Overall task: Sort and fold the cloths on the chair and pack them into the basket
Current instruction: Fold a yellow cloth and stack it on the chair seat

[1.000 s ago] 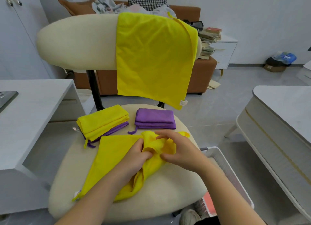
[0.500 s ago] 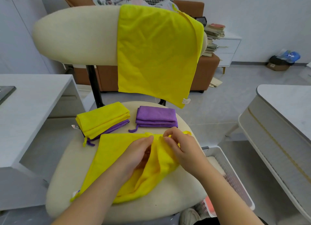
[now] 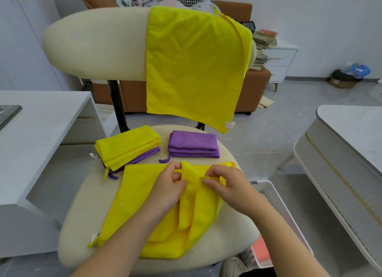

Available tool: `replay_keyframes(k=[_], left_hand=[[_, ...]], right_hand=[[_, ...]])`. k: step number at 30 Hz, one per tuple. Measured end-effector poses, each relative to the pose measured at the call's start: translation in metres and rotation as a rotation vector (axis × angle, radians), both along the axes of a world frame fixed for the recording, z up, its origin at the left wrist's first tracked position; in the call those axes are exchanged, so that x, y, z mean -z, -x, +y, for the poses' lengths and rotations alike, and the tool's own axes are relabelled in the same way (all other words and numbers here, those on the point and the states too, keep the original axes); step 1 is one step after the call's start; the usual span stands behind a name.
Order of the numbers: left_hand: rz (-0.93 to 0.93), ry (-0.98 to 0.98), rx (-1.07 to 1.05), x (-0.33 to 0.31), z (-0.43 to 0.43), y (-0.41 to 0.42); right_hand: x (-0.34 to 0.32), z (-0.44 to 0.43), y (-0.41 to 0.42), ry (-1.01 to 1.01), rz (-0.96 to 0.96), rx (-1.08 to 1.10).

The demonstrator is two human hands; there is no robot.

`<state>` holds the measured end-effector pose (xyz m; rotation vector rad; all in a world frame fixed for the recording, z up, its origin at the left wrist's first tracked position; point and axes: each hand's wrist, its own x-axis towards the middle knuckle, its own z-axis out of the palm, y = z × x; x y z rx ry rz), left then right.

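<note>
A yellow cloth [image 3: 136, 196] lies spread on the cream chair seat [image 3: 231, 233], bunched into a ridge down its middle. My left hand [image 3: 167, 187] pinches its far edge just left of the ridge. My right hand [image 3: 227, 185] pinches the same edge to the right. Behind lie a folded yellow cloth [image 3: 128, 146] on top of a purple one, and a folded purple stack [image 3: 193, 144]. Another yellow cloth [image 3: 194, 63] hangs over the chair back. The white basket [image 3: 277, 206] stands on the floor right of the seat, mostly hidden by my right arm.
A white desk [image 3: 35, 127] stands to the left and a white table [image 3: 351, 132] to the right. Behind the chair is a brown sofa [image 3: 254, 86] with piled fabric, and a white drawer unit [image 3: 283, 61] with books.
Both hands have slid toward the far edge of the yellow cloth and moved apart, drawing the crumpled middle out into a narrow ridge. The view has tilted slightly.
</note>
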<state>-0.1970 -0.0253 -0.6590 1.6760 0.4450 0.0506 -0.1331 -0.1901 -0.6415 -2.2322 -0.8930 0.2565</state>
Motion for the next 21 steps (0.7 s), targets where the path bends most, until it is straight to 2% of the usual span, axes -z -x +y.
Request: replay_keyframes(k=[3, 8, 13, 21], left_hand=[[-0.119, -0.112, 0.057, -0.002, -0.003, 0.002], [-0.210, -0.144, 0.088, 0.003, -0.005, 0.001], [-0.271, -0.090, 0.104, 0.000, -0.007, 0.002], [-0.316, -0.220, 0.136, 0.000, -0.007, 0.006]], right_hand=[[0.001, 0.002, 0.000, -0.047, -0.097, 0.047], [-0.003, 0.007, 0.008, -0.324, -0.025, 0.081], [-0.001, 0.011, 0.009, -0.361, -0.002, 0.095], [0.001, 0.011, 0.006, -0.399, 0.006, 0.152]])
